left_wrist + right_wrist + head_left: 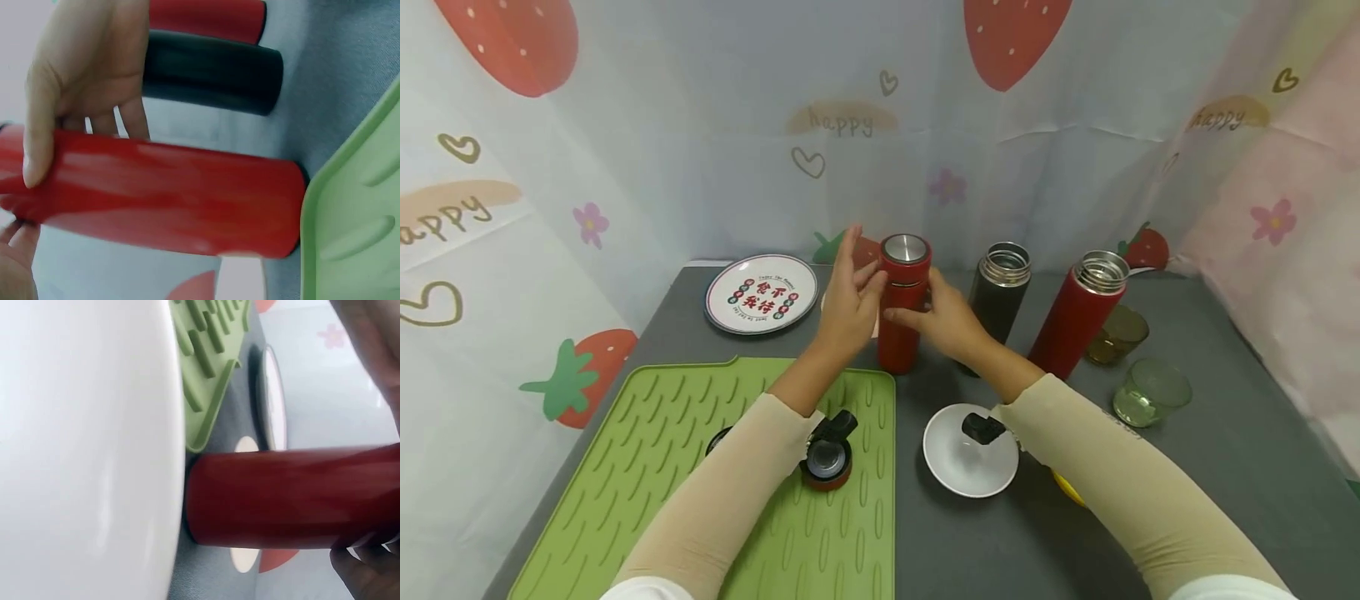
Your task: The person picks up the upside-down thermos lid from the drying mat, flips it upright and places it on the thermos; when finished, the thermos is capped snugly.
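Note:
A red thermos [898, 337] with a silver-topped lid stands upright beside the corner of the green mat. My right hand [951, 321] grips its upper part, thumb across the front and fingers behind. In the left wrist view, this right hand [94, 75] reaches in from the top. My left hand [847, 304] is at the thermos's left side near the lid, its fingers mostly straight and pointing up. Whether its fingertips press the lid is hard to tell. To the right stand a black thermos [997, 304] and a second red thermos [1075, 317], both without lids.
A red-rimmed lid [827, 462] lies on the green mat [850, 533]; another dark round piece is mostly under the left sleeve. A white bowl [951, 467], a lettered plate [715, 308], a brown glass [1120, 333] and a clear glass [1157, 396] stand around.

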### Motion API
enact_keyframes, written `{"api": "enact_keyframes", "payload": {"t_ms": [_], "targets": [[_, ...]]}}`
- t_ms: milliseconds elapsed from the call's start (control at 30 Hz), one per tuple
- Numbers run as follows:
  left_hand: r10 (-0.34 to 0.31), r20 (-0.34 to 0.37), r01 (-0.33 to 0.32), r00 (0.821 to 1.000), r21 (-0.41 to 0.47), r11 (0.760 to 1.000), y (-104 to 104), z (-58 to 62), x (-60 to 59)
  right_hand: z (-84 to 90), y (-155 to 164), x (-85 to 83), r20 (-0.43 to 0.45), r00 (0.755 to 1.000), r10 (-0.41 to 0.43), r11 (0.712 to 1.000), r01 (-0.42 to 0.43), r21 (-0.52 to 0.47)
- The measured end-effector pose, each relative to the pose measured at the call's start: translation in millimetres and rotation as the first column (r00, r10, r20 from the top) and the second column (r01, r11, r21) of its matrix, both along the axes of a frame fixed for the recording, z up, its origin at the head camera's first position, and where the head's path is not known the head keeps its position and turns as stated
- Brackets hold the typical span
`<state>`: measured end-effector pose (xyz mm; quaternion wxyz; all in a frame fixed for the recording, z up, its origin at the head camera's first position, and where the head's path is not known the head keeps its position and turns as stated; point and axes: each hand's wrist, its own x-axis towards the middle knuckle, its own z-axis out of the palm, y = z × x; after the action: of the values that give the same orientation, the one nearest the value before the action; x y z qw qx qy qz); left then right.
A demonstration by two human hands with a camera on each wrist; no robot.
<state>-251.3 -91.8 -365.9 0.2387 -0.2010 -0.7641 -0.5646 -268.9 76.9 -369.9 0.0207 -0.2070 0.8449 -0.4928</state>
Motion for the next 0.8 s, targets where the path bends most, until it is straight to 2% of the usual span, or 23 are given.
{"api": "enact_keyframes", "payload": {"t_ms": [67, 133, 200, 267, 333, 367, 433, 467, 567, 667, 733, 800], "targets": [[-0.010, -0.010, 0.010, 1.000, 0.002, 1.000, -1, -2.0, 0.4, -0.9, 1, 1.7, 0.015, 1.000, -0.003, 1.000, 0.003, -0.011], [0.009, 0.021, -0.008, 1.000, -0.016, 1.000, 2, 2.5, 0.4, -1.1, 1, 3.1, 0.018, 1.000, -0.001, 1.000, 0.001, -0.024], [0.021, 0.100, -0.018, 0.995, -0.030, 0.999, 8, 10.6, -0.4, -1.5, 1, 3.2, 0.007, 1.000, 0.003, 1.000, -0.003, -0.022], [0.054, 0.191, -0.044, 0.980, -0.059, 0.997, 14, 19.5, -1.9, -1.5, 1, 3.2, -0.016, 1.000, 0.016, 1.000, -0.016, -0.012], [0.098, 0.240, -0.076, 0.966, -0.099, 0.992, 19, 24.5, -5.3, -1.5, 1, 2.5, -0.037, 0.999, 0.023, 1.000, -0.023, 0.002], [0.121, 0.243, -0.095, 0.963, -0.118, 0.988, 20, 25.7, -7.1, -1.5, 1, 2.2, -0.041, 0.999, 0.021, 1.000, -0.020, 0.008], [0.138, 0.226, -0.116, 0.964, -0.108, 0.987, 19, 23.9, -8.1, -0.7, 1, 2.3, -0.029, 0.999, 0.019, 1.000, -0.019, -0.001], [0.123, 0.209, -0.110, 0.970, -0.075, 0.991, 17, 20.8, -7.9, -0.5, 1, 2.5, -0.018, 1.000, 0.013, 1.000, -0.013, -0.006], [0.020, 0.121, -0.023, 0.992, 0.023, 0.999, 7, 9.8, -4.3, 0.6, 0, 3.0, 0.012, 1.000, -0.001, 1.000, 0.001, -0.018], [-0.055, 0.018, 0.054, 0.998, 0.045, 0.998, 0, 0.7, -2.7, 1.6, -2, 3.0, 0.014, 1.000, -0.008, 1.000, 0.008, -0.009], [-0.047, -0.023, 0.047, 0.999, 0.007, 0.999, 0, -0.3, -3.1, 2.2, -3, 2.9, 0.012, 1.000, -0.009, 1.000, 0.009, -0.010], [0.000, -0.019, -0.001, 1.000, -0.020, 1.000, 5, 4.0, -4.0, 2.1, -3, 2.1, 0.003, 1.000, -0.006, 1.000, 0.006, -0.014]]}}
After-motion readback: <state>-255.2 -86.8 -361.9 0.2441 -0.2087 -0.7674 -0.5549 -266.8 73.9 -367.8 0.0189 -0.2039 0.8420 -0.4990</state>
